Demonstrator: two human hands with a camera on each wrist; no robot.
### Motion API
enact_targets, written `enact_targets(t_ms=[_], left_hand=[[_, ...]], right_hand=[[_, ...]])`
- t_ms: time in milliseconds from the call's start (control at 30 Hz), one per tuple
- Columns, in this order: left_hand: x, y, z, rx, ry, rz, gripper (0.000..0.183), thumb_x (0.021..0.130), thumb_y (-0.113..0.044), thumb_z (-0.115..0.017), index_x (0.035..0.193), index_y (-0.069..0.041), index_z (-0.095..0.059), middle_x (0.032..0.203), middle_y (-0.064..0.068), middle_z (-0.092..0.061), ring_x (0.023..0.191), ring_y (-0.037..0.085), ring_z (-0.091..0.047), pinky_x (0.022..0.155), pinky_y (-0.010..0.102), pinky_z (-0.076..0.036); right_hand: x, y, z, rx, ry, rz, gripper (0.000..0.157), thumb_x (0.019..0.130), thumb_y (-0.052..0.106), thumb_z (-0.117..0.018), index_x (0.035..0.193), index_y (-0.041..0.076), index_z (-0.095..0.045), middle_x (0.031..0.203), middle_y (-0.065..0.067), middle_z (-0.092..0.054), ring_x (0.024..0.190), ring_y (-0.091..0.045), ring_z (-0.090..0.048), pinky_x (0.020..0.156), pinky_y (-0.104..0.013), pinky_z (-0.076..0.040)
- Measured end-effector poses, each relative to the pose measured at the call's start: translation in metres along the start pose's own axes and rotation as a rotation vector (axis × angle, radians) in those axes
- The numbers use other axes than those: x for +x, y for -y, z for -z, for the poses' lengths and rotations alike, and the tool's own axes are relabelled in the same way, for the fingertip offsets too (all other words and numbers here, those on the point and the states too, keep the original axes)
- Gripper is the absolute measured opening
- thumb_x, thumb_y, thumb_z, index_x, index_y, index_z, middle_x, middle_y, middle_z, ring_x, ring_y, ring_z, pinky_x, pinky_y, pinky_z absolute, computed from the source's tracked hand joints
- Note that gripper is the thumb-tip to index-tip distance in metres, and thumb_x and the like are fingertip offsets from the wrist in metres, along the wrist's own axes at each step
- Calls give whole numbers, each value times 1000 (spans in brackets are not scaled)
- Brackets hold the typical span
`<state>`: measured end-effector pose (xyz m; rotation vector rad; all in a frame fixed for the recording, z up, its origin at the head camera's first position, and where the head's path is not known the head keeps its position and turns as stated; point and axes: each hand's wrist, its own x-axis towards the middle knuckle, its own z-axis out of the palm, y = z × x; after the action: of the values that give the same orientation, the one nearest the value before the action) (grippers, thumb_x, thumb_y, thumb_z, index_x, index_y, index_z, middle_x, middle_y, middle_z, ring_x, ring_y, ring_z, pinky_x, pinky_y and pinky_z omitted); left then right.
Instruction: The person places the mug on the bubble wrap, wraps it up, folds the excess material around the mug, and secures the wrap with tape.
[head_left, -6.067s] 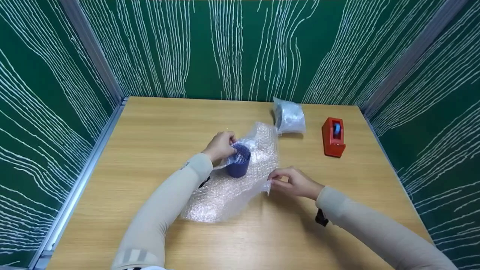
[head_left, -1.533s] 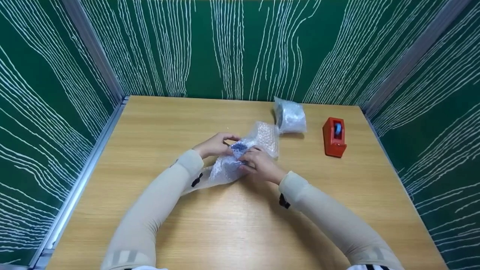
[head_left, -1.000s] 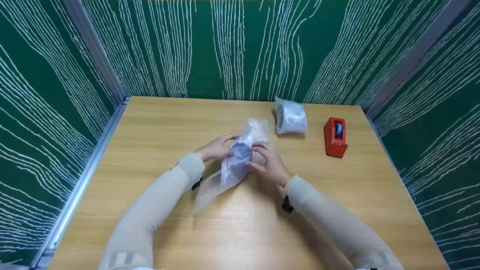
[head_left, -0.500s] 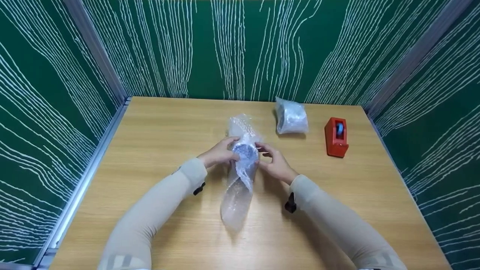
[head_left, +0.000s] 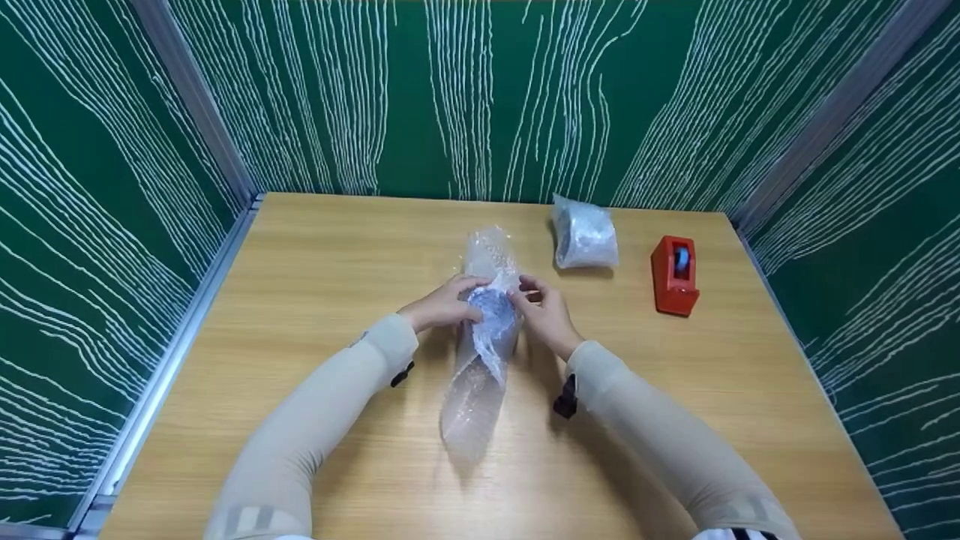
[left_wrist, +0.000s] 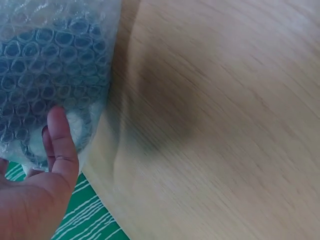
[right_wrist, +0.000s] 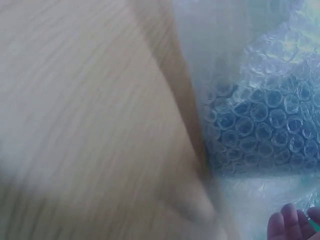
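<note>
A dark blue cup [right_wrist: 265, 132], rolled in clear bubble wrap [head_left: 471, 420], stands at mid-table with its mouth toward the head camera. Film covers the mouth, and loose tails of wrap stretch to the back and the front. My left hand [head_left: 444, 303] grips the bundle from the left, its thumb at the covered rim; the left wrist view shows a finger [left_wrist: 62, 140] lying against the bubbles. On the other side, my right hand [head_left: 549, 315] has bent fingers and thumb at the wrap near the upper right rim, seemingly pinching it. Right fingertips [right_wrist: 290, 223] show low in the right wrist view.
A second bubble-wrapped bundle [head_left: 586, 236] sits near the table's back edge. To its right stands a red tape dispenser [head_left: 673, 277] with a blue-cored roll. Green walls [head_left: 420, 97] with white wavy lines enclose the wooden table [head_left: 322, 240] at the back and sides.
The cup, bare and upright on the flat sheet earlier, is now wrapped. The bundle has turned so its tails run back to front. My right hand has just shifted to the upper right rim.
</note>
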<state>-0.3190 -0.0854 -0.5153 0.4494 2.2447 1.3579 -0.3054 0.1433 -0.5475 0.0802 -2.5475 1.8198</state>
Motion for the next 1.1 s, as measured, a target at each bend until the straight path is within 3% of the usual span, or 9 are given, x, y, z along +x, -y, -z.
enact_targets(t_ms=[200, 400, 600, 700, 967, 1100], left_hand=[[4, 4, 1, 26, 7, -4, 77, 88, -16, -74, 162, -12, -51, 172, 20, -32, 155, 41, -38, 130, 53, -36], [6, 7, 1, 41, 12, -3, 73, 88, -23, -73, 158, -15, -54, 168, 15, -38, 152, 38, -39, 129, 54, -35], [7, 14, -4, -75, -10, -55, 69, 86, -17, -73, 151, -9, -55, 157, 14, -51, 138, 33, -53, 122, 49, -44], [6, 18, -6, -135, -21, -79, 70, 86, -15, -73, 151, -10, -49, 156, 14, -51, 140, 34, -54, 122, 50, -45], [6, 23, -11, -189, -56, -132, 89, 87, -11, -72, 167, -9, -34, 170, 18, -38, 148, 46, -50, 117, 54, -52], [4, 23, -11, -137, -90, -153, 81, 87, -10, -71, 163, -7, -43, 165, 18, -44, 148, 44, -49, 116, 53, -53]], right_hand=[[2, -1, -7, 12, 46, 55, 48, 105, 9, -70, 148, -8, -59, 141, -27, -66, 125, -41, -66, 111, -48, -55], [-1, -2, -12, 71, 107, 80, 47, 108, 5, -64, 151, -9, -56, 152, -30, -60, 134, -48, -64, 115, -52, -55], [0, -4, -13, 92, 196, 89, 50, 110, 5, -60, 156, -9, -49, 162, -30, -51, 145, -50, -55, 120, -54, -50], [0, -4, -12, 99, 238, 99, 49, 110, 5, -59, 156, -8, -50, 163, -28, -50, 149, -46, -52, 124, -54, -46], [5, -4, -10, 82, 270, 99, 41, 109, 6, -62, 147, -8, -61, 151, -27, -62, 138, -34, -59, 116, -34, -50], [7, -5, -11, 74, 265, 63, 36, 109, 10, -61, 141, -9, -62, 139, -25, -68, 126, -27, -63, 107, -27, -51]])
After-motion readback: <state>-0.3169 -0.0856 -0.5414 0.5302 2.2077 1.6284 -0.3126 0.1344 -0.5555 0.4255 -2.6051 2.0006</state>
